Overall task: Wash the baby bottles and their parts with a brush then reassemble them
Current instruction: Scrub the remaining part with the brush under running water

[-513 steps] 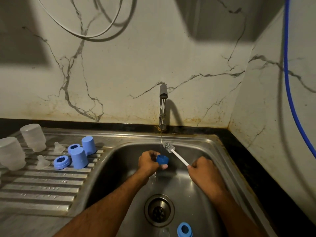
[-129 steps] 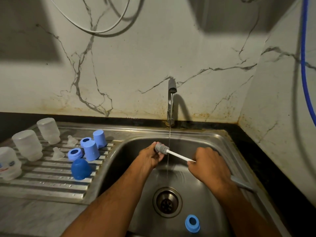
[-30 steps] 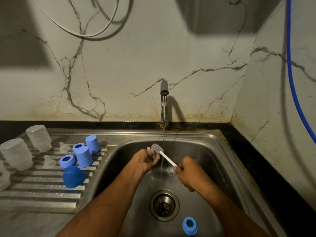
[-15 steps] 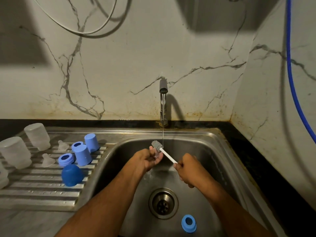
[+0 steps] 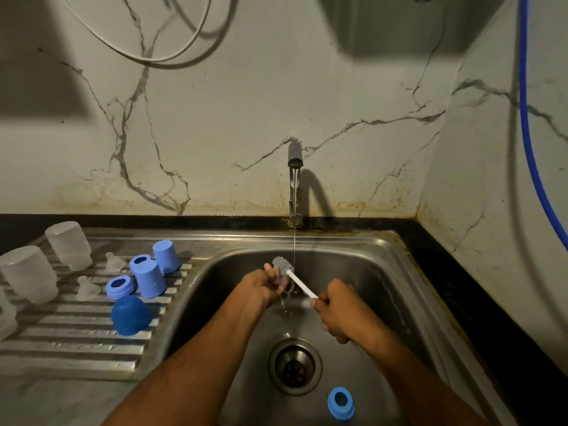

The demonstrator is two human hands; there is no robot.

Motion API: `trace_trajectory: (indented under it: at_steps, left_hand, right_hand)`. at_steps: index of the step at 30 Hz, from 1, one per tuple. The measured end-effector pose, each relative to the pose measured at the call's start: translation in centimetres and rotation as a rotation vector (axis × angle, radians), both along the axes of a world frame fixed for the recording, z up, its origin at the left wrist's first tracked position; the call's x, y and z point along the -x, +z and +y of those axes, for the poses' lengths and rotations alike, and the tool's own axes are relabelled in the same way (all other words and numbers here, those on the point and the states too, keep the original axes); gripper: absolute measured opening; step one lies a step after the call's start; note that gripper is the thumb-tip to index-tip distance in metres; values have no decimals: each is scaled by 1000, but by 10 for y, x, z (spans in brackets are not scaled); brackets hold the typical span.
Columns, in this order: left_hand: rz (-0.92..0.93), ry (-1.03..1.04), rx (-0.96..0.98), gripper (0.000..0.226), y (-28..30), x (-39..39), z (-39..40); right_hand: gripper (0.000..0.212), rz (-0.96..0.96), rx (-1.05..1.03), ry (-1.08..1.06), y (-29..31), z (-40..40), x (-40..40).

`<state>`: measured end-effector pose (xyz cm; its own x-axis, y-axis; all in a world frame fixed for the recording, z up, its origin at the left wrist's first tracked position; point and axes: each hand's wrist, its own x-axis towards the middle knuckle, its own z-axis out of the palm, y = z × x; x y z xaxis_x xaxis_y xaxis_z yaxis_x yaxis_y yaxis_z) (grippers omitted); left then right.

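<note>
White-handled brush (image 5: 296, 279) unmoved; hands (image 5: 339, 309) still scrubbing.

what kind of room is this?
Likely a home kitchen: a steel sink with a ribbed drainboard, a running tap, and a marble-look backsplash.

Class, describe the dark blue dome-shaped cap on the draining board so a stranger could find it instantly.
Start at the steel sink and move left onto the ribbed draining board. Among the blue parts there, the dark blue dome-shaped cap sits nearest the viewer. It is rounder and darker than the paler blue cylindrical caps behind it.
</note>
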<state>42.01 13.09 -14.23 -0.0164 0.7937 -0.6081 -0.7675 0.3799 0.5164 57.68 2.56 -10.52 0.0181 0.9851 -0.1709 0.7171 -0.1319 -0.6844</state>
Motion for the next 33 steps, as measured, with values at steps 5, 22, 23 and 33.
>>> trace_trajectory:
  at_steps: [5,22,23,33]
  left_hand:
    - [36,67,-61,34,-3,16,3]
    - [21,55,-43,10,-3,2,9]
    - [18,61,-48,10,-4,7,12]
    - [65,34,-12,16,-10,-10,8]
  right_hand:
    - [28,-17,7,-1,-1,-3,-8]
    - [19,-274,-139,73,11,-14,3]
    - [20,-282,-134,86,10,-14,3]
    - [25,-305,-104,44,22,-15,2]
